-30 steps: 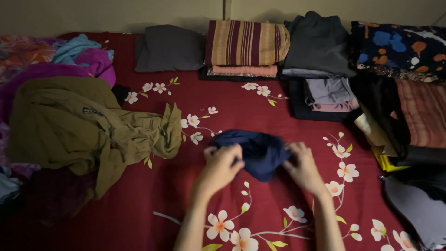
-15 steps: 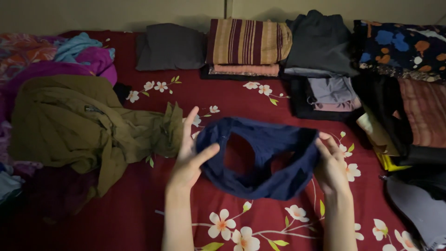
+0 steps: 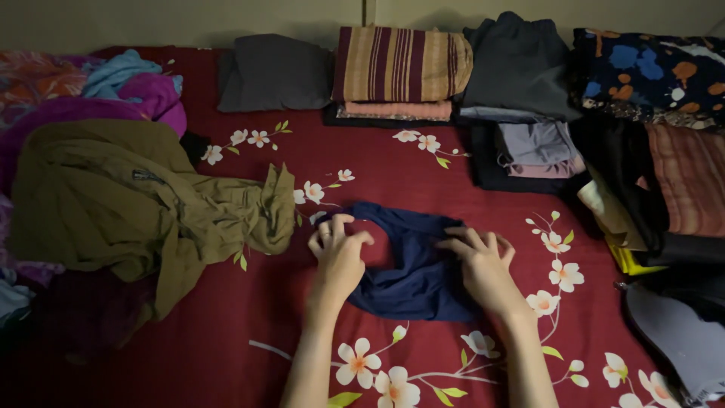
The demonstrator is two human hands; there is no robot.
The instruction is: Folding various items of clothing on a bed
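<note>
while both hands, left (image 3: 337,255) and right (image 3: 480,262), press spread fingers flat on the navy cloth (image 3: 411,261), gripping nothing, it could bunch crooked on the bed (image 3: 249,332).

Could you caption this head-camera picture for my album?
Both hands, left hand and right hand, press a navy garment flat on a red floral bedsheet.

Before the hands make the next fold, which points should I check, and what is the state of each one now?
1. Navy garment lies flat on the red sheet: ok.
2. Left hand presses its left edge: ok.
3. Right hand presses its right side: ok.
4. Olive jacket lies apart from the garment: ok.
5. Garment free of wrinkles: cannot tell, the light is dim.
</note>
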